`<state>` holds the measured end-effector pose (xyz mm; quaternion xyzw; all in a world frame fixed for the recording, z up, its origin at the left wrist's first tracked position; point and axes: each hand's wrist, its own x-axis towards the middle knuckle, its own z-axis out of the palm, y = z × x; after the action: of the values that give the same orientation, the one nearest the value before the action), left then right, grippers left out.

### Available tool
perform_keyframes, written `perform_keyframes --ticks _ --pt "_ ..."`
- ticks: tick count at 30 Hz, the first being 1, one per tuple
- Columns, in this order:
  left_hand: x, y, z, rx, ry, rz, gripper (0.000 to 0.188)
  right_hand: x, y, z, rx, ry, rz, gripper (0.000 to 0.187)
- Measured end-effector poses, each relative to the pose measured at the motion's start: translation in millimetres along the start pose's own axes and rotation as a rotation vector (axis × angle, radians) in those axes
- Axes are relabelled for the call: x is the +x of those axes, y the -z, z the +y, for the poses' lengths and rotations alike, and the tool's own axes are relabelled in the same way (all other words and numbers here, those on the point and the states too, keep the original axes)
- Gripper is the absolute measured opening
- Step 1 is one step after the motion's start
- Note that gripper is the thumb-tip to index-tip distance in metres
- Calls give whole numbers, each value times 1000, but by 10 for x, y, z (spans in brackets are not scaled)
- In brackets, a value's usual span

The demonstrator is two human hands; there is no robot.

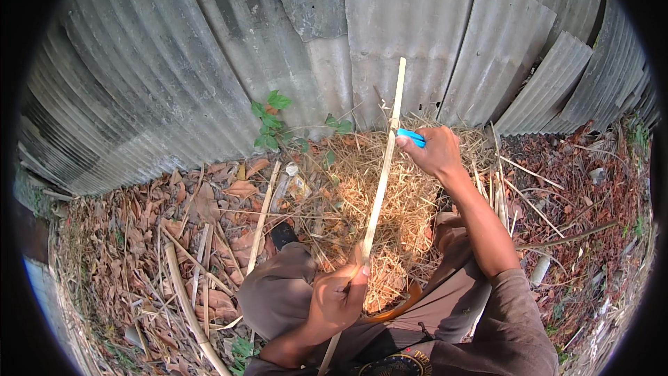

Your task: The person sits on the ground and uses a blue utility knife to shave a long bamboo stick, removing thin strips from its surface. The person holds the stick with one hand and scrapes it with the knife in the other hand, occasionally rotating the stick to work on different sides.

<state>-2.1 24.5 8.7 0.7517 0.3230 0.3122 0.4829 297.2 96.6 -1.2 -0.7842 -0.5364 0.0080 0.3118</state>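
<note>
A long, pale bamboo strip (379,198) slants up and away from my lap toward the metal fence. My left hand (339,298) is closed around its lower part, near my knee. Farther up, my right hand (435,152) grips a blue-handled knife (411,138) against the strip's upper part. The blade is too small to make out. A few thin slivers stick out beside the strip where the knife meets it. Below my right hand lies a heap of straw-coloured shavings (410,205), between my legs.
A corrugated metal fence (410,21) stands close ahead. Dry leaves (240,190) and loose bamboo pieces (264,217) cover the ground at left; a thicker pole (184,299) lies there too. A clear plastic bottle (284,188) and a green plant (270,122) are near the fence.
</note>
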Motion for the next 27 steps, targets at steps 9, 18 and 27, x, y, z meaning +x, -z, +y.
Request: perform_keyframes --ticks 9,18,27 --pt "-21 84 -40 -7 127 50 15 -626 -73 -408 -18 516 -101 68" --pt "-113 38 101 -70 140 -82 15 -14 -7 131 -98 149 58 67" --pt "-190 43 24 -23 189 -250 19 326 283 672 -144 -77 176 79"
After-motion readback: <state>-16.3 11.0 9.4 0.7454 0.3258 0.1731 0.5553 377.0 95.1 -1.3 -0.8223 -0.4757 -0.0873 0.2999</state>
